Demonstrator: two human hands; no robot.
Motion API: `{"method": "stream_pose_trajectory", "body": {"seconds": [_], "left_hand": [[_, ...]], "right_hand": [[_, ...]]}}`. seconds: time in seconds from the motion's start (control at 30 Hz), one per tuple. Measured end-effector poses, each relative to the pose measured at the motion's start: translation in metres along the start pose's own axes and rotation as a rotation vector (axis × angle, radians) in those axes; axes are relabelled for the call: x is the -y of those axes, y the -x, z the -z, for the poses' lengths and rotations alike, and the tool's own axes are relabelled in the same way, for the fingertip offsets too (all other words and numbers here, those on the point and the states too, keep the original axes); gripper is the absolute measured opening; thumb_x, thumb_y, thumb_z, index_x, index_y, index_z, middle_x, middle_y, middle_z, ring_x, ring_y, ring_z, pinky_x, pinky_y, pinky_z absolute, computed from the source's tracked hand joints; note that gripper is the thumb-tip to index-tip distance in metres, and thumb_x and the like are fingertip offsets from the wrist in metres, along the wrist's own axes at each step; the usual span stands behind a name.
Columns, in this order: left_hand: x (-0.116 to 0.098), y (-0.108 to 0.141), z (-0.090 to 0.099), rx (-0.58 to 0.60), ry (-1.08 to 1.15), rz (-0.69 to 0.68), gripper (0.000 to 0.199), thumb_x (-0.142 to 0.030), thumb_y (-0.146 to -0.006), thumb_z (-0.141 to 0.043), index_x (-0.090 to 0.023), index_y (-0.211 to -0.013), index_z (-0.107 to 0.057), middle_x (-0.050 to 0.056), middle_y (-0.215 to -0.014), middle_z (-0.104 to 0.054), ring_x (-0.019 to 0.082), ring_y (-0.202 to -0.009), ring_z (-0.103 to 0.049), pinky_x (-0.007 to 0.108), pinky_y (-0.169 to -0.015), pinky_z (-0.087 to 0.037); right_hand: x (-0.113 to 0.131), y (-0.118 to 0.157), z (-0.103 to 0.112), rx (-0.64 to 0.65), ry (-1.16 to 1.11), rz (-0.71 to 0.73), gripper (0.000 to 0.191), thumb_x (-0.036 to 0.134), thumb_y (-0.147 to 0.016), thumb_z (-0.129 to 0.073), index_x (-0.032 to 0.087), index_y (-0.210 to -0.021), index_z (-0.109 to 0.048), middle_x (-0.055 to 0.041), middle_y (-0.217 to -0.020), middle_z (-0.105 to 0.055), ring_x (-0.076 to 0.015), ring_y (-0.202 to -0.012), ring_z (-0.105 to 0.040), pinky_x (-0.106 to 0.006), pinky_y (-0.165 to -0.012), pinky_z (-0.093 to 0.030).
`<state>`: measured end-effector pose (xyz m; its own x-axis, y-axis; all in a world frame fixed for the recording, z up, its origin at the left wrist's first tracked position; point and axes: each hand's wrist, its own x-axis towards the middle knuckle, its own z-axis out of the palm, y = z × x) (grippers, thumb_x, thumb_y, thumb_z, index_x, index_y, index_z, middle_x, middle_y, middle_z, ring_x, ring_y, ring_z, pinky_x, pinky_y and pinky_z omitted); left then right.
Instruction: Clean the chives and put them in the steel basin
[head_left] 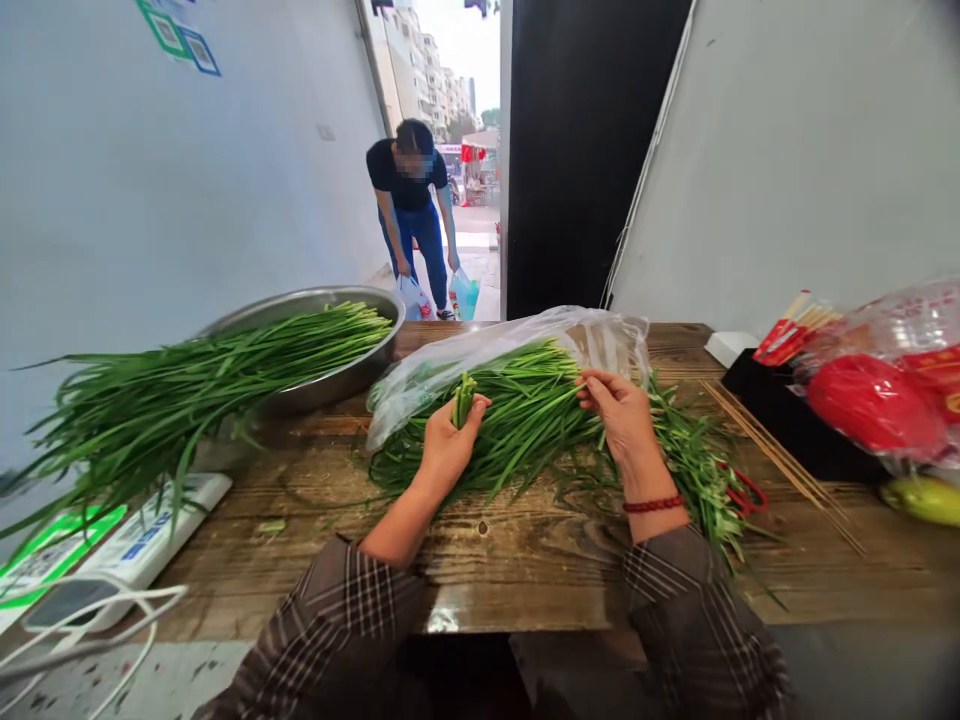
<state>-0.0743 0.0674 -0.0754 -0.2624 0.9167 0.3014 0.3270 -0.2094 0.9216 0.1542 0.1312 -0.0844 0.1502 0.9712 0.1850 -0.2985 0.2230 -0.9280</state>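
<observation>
My left hand [450, 435] is closed round a small bunch of garlic chives [464, 398], its cut ends pointing up. To the right, my right hand [619, 405] pinches at the stem ends of a larger pile of garlic chives [525, 400]; its fingertips appear to hold a stem. That pile lies on the wooden table, partly in a clear plastic bag [480, 345]. Beside my right wrist, loose trimmings [690, 450] are heaped, with red scissor handles [746, 490] showing at their edge. A metal basin [330, 385] at the left carries a big heap of garlic chives [247, 360].
White cables [112, 600] and a white device [176, 530] sit at the table's left end. Thin wooden sticks [787, 470], a black box [795, 420] and a red bagged item [874, 405] are on the right. A person [412, 200] bends over bags in the doorway.
</observation>
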Motion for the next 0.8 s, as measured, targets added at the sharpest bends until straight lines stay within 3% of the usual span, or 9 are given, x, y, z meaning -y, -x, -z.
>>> {"method": "stream_pose_trajectory", "body": {"seconds": [0.33, 0.6, 0.8], "left_hand": [[-0.005, 0.008, 0.002, 0.108, -0.035, -0.047, 0.035, -0.045, -0.088, -0.051, -0.014, -0.093, -0.068, -0.005, -0.053, -0.046, 0.01, -0.049, -0.043, 0.022, -0.052, -0.034], [-0.005, 0.0, 0.0, 0.189, 0.139, 0.012, 0.033, -0.045, -0.085, -0.059, -0.013, -0.091, -0.067, -0.003, -0.06, -0.053, 0.008, -0.05, -0.047, 0.021, -0.051, -0.037], [-0.012, 0.006, -0.006, 0.334, 0.287, 0.119, 0.036, -0.046, -0.08, -0.065, -0.011, -0.089, -0.066, 0.006, -0.076, -0.068, 0.012, -0.063, -0.06, 0.024, -0.062, -0.048]], "right_hand": [[0.016, 0.011, 0.012, 0.096, -0.384, -0.005, 0.021, 0.034, -0.07, -0.081, 0.026, -0.086, -0.071, 0.0053, -0.077, -0.072, -0.0062, -0.066, -0.065, -0.016, -0.055, -0.052], [0.009, 0.024, -0.017, 0.315, -0.06, -0.152, 0.026, 0.04, -0.068, -0.08, 0.021, -0.085, -0.073, 0.0005, -0.077, -0.074, -0.0073, -0.061, -0.063, -0.019, -0.057, -0.054], [0.006, 0.033, -0.029, 0.25, 0.056, -0.028, 0.026, 0.041, -0.068, -0.079, 0.02, -0.082, -0.073, 0.0007, -0.073, -0.072, -0.0087, -0.06, -0.064, -0.023, -0.058, -0.056]]}}
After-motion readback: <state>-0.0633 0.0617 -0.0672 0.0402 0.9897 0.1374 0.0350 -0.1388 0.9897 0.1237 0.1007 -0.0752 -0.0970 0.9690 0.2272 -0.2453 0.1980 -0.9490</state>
